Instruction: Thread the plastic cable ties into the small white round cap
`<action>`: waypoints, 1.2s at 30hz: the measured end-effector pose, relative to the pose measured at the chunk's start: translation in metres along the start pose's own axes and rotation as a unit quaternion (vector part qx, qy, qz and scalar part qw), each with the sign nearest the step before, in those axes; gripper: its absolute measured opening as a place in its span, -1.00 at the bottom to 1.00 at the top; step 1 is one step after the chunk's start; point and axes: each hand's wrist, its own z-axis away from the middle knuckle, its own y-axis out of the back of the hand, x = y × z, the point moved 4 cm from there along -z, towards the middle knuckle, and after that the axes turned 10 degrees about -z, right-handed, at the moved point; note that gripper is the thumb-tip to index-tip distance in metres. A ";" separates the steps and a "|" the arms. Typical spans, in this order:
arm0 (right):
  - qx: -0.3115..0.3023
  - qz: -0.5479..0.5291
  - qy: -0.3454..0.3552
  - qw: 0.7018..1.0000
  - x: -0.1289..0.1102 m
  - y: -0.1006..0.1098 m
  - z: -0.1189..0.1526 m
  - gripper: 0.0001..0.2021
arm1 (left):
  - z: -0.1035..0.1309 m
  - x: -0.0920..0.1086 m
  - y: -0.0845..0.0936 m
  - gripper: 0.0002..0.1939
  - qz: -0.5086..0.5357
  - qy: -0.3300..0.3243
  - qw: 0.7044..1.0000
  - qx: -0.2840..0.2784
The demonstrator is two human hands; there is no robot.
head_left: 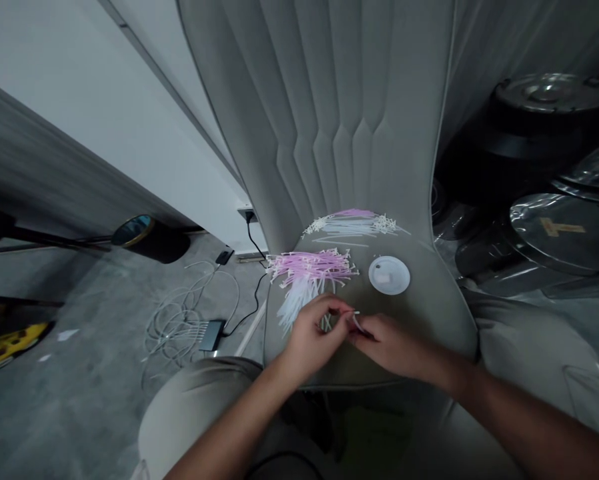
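Note:
My left hand (315,331) is pinched closed just above the front of the chair seat. My right hand (390,343) meets it at the fingertips, also closed. Between them is a thin whitish stick (358,323) with a small pale end, held by both. Just beyond my left hand lies a pile of thin pink sticks (312,265) with white ends, over a fan of white sticks (298,300). A white round dish (389,275) holding a small pale block sits past my right hand. Farther back, another bundle of white and pink sticks (352,225) lies against the backrest.
The grey padded chair (429,303) stands between my knees. On the floor at left are coiled cables (172,327) joined to a grey box (212,335), and a dark cylinder (152,239). Shiny round containers (574,227) stand at right.

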 end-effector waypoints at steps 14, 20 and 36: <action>0.020 0.088 0.015 0.996 -0.006 -0.006 -0.001 -0.74 | 0.002 -0.018 -0.013 -0.88 0.013 0.076 0.995 -0.068; 0.038 0.138 0.039 0.989 -0.012 0.004 0.000 -0.69 | 0.001 -0.024 -0.005 -0.86 0.029 0.104 0.994 -0.012; 0.015 0.254 0.083 0.963 -0.004 -0.002 -0.013 -0.64 | 0.003 -0.054 -0.014 -0.71 0.108 0.237 0.961 0.089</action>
